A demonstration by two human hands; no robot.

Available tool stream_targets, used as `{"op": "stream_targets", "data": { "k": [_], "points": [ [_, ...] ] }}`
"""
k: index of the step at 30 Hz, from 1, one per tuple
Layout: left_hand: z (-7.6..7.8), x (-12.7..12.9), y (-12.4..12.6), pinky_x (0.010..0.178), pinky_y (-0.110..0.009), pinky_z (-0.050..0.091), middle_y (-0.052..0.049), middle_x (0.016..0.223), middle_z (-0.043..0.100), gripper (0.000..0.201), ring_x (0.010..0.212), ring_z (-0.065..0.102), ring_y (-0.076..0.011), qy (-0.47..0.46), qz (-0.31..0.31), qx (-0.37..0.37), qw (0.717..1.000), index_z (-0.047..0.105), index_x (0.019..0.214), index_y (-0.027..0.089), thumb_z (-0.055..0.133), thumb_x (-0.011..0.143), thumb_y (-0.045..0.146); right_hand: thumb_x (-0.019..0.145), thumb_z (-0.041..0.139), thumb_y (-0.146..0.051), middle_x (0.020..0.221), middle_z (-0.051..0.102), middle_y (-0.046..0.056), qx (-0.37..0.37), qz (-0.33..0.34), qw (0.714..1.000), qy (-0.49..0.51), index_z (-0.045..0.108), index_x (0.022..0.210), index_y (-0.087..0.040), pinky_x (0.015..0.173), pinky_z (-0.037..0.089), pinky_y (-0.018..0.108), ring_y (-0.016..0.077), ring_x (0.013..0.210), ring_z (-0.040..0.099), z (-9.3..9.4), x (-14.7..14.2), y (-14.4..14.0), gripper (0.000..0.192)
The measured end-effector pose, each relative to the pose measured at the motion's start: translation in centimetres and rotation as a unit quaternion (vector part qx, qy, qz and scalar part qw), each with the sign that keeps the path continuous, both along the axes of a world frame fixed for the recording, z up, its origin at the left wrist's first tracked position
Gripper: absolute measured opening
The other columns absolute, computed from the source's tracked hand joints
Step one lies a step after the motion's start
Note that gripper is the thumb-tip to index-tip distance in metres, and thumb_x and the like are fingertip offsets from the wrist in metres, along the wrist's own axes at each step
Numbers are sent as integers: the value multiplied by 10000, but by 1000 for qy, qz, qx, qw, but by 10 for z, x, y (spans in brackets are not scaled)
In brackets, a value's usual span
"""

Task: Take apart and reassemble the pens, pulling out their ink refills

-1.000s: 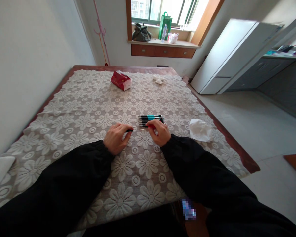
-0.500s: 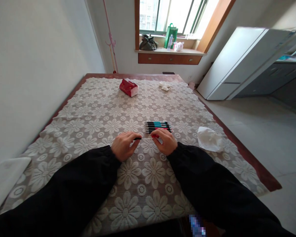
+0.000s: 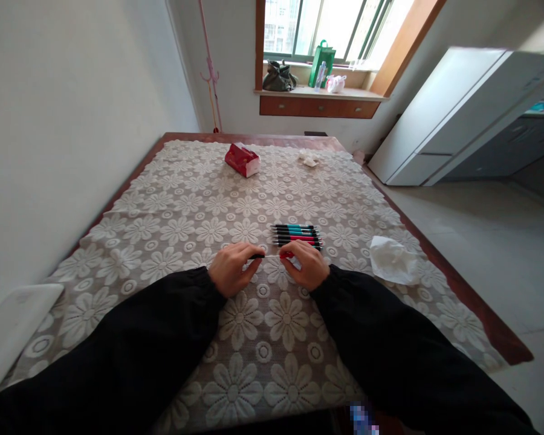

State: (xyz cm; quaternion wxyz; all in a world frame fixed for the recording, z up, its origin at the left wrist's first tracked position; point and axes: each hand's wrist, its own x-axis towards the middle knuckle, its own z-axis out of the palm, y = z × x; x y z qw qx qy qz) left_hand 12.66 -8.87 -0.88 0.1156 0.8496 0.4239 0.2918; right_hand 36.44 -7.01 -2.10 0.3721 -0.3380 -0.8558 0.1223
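Note:
My left hand (image 3: 232,268) pinches the black end of a thin pen part, and a pale refill (image 3: 271,256) runs from it toward my right hand (image 3: 308,264). That right hand grips a red pen barrel (image 3: 286,255) at the refill's other end. Both hands rest on the flowered lace tablecloth (image 3: 172,205). Just beyond my right hand, several pens (image 3: 297,235) with teal, red and black barrels lie side by side in a neat row.
A crumpled white tissue (image 3: 392,260) lies to the right near the table edge. A red tissue pack (image 3: 242,160) and a small white wad (image 3: 309,159) sit at the far end. A white flat object (image 3: 13,326) lies at the near left. A wall runs along the left.
My hands have come a little closer together along the refill. The camera view has shifted slightly, so the table sits lower and further right in the picture.

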Motion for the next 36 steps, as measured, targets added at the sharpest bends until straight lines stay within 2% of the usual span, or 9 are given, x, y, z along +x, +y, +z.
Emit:
{"op": "stream_targets", "data": {
  "k": [5, 8, 11, 14, 17, 21, 27, 31, 36],
  "points": [
    [-1, 0, 0, 822, -315, 524, -33, 996, 745, 154, 910, 684, -179, -22, -63, 5, 998, 660, 1103, 218, 576, 977, 247, 998, 553, -223, 985, 686, 41, -36, 43, 998, -7, 651, 1039, -236, 753, 493, 283, 166, 838, 648, 3, -8, -3, 107],
    [-1, -2, 1, 785, -308, 533, -35, 957, 741, 152, 832, 676, -168, -59, -33, -5, 998, 671, 1092, 213, 605, 963, 259, 965, 607, -241, 993, 657, 44, -65, 28, 997, 9, 620, 1078, -232, 735, 496, 274, 171, 856, 646, 5, -16, -5, 114],
    [-2, -3, 1, 765, -298, 538, -32, 936, 733, 144, 793, 668, -160, -87, 0, -22, 996, 689, 1065, 214, 642, 938, 263, 940, 607, -208, 906, 635, 30, -79, 30, 996, 18, 580, 1025, -220, 712, 492, 280, 179, 817, 630, 5, -21, -5, 90],
    [-2, -4, 1, 789, -307, 540, -35, 914, 731, 138, 813, 676, -170, -78, -12, -32, 996, 703, 1045, 216, 646, 936, 278, 961, 563, -190, 911, 635, 37, -59, 50, 997, 18, 567, 991, -222, 731, 494, 287, 183, 829, 622, 2, -20, -5, 45],
    [-1, -4, 0, 793, -306, 543, -39, 901, 730, 147, 828, 684, -174, -75, -27, -33, 996, 712, 1044, 216, 638, 942, 292, 983, 516, -183, 968, 633, 60, -32, 61, 998, 14, 566, 1027, -221, 775, 504, 294, 191, 888, 624, 1, -18, -6, 77],
    [1, -4, -1, 763, -288, 552, -38, 899, 730, 149, 810, 689, -165, -78, -24, -34, 996, 724, 1038, 222, 652, 934, 300, 1006, 478, -201, 945, 634, 64, -26, 62, 998, 3, 585, 1026, -210, 728, 506, 280, 179, 843, 627, 2, -16, -6, 109],
    [0, -5, -1, 768, -282, 560, -34, 889, 725, 144, 818, 691, -161, -73, -27, -26, 997, 730, 1040, 237, 654, 936, 300, 1039, 502, -276, 883, 705, 36, 14, 35, 999, -39, 666, 1040, -220, 697, 489, 264, 159, 786, 663, 2, -13, -5, 174],
    [-1, -5, -1, 768, -277, 566, -36, 894, 718, 139, 819, 691, -158, -85, -25, -35, 995, 723, 1043, 225, 655, 933, 276, 1047, 467, -336, 909, 706, 59, 19, 31, 998, -54, 632, 1110, -194, 682, 489, 268, 172, 792, 673, 0, -13, -5, 226],
    [-2, -4, -1, 767, -274, 567, -38, 900, 713, 135, 821, 686, -155, -93, -31, -47, 994, 722, 1039, 219, 651, 935, 267, 1048, 463, -322, 837, 717, 43, 18, 25, 998, -55, 619, 951, -198, 656, 463, 260, 170, 737, 679, -1, -13, -5, 222]
  ]
}}
